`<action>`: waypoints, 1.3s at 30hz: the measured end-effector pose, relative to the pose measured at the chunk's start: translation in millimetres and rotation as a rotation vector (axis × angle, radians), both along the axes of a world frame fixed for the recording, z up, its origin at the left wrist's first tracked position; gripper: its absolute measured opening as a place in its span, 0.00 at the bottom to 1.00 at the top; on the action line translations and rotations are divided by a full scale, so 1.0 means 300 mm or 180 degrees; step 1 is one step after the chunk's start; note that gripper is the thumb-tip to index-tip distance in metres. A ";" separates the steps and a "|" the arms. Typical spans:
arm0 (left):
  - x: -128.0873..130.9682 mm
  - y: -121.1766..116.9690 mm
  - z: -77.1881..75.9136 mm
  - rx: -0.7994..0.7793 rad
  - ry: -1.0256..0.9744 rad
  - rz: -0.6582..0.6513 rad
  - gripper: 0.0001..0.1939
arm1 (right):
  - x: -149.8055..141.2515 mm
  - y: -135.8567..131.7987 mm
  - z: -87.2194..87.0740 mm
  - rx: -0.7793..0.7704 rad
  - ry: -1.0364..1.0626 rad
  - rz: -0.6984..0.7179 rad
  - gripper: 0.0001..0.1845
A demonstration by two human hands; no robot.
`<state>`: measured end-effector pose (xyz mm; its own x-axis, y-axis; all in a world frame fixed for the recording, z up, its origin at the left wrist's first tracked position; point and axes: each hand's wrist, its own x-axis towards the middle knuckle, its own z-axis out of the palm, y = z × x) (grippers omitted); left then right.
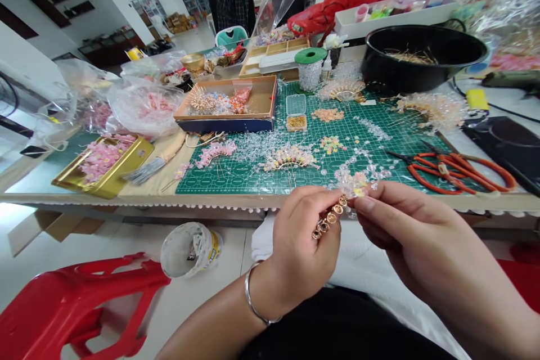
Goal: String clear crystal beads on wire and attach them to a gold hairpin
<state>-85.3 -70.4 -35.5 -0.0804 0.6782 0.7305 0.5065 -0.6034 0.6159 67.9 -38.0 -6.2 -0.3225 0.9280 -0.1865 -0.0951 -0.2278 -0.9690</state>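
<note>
- Gold comb piece (pixel 329 218) is being pinched by left hand (pixel 301 247), long axis rising rightward.
- Its beaded upper end (pixel 353 183) is being gripped by right hand (pixel 400 225) fingertips.

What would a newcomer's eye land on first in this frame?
Probably the two hands at the bottom centre: the left hand and right hand together hold a gold beaded ornament just below the table's edge. Behind them, the green cutting mat is strewn with clear and pastel beads, with orange-handled pliers at its right end. A red plastic stool stands out at the lower left.
</note>
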 end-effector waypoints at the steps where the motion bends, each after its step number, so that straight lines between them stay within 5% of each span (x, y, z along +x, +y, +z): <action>1: 0.000 0.000 0.000 -0.0007 0.0002 -0.0004 0.15 | 0.000 0.002 -0.002 -0.0010 -0.0012 0.0022 0.18; 8: 0.000 -0.002 -0.011 0.0072 0.0174 -0.0049 0.16 | 0.005 0.011 -0.013 0.0236 -0.0316 0.0046 0.18; 18: 0.005 0.015 -0.006 -0.0261 -0.0337 0.0129 0.06 | -0.017 -0.025 0.007 0.1566 -0.1312 -0.0456 0.04; 21: 0.005 0.015 -0.012 -0.0302 -0.0380 0.0084 0.07 | -0.017 -0.024 -0.004 0.1152 -0.1244 -0.0440 0.07; 26: 0.002 0.012 -0.005 -0.0438 -0.0425 0.0057 0.05 | -0.029 -0.015 0.016 -0.0537 0.0345 -0.0064 0.13; 30: -0.005 0.027 0.010 -0.0390 -0.0610 0.0026 0.04 | -0.034 -0.025 0.023 -0.1199 0.1143 0.0102 0.10; 34: -0.023 0.040 0.017 -0.0281 -0.0529 0.0209 0.04 | -0.014 -0.016 0.001 -0.1204 0.0945 0.0313 0.11; 39: -0.038 0.038 0.003 0.0111 0.0146 0.0409 0.10 | 0.012 0.021 -0.012 0.0054 -0.0448 0.0703 0.14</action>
